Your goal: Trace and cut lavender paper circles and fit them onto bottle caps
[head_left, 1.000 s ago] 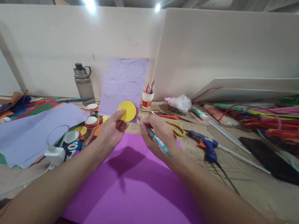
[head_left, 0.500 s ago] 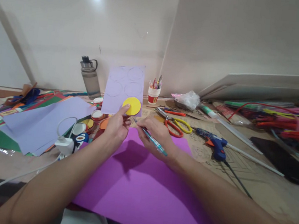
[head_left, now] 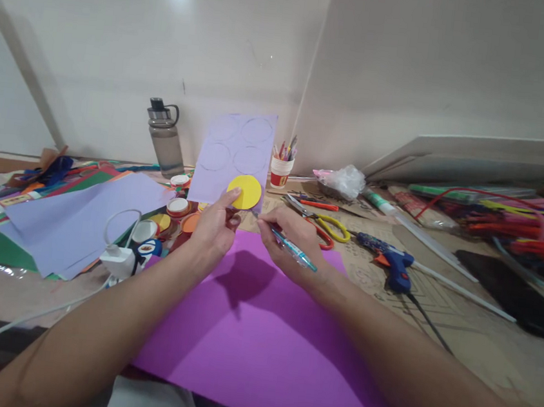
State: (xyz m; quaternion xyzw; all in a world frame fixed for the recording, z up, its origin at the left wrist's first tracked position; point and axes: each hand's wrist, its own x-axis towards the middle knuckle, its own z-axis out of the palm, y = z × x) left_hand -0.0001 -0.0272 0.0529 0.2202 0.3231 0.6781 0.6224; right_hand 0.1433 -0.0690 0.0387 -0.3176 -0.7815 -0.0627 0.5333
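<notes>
My left hand point(head_left: 214, 226) holds up a lilac paper sheet point(head_left: 231, 154) with several pencilled circles on it, and pins a yellow paper disc point(head_left: 245, 191) against its lower right corner with the thumb. My right hand point(head_left: 288, 237) grips a teal pen point(head_left: 291, 249), its tip right at the disc's lower right edge. Both hands hover above a large purple sheet point(head_left: 257, 344) lying on the table.
Left lie a lilac sheet point(head_left: 81, 216), coloured papers, tape rolls point(head_left: 177, 207) and a white charger with cable point(head_left: 117, 260). A grey water bottle point(head_left: 165, 138) and a cup of pens point(head_left: 281, 167) stand by the wall. Right: scissors point(head_left: 323, 224), blue glue gun point(head_left: 392, 265), pipe cleaners point(head_left: 508, 218).
The view has dropped from the ceiling towards the table. My hands keep the sheet, disc and pen together; the pen tip has crept along the disc's lower right edge.
</notes>
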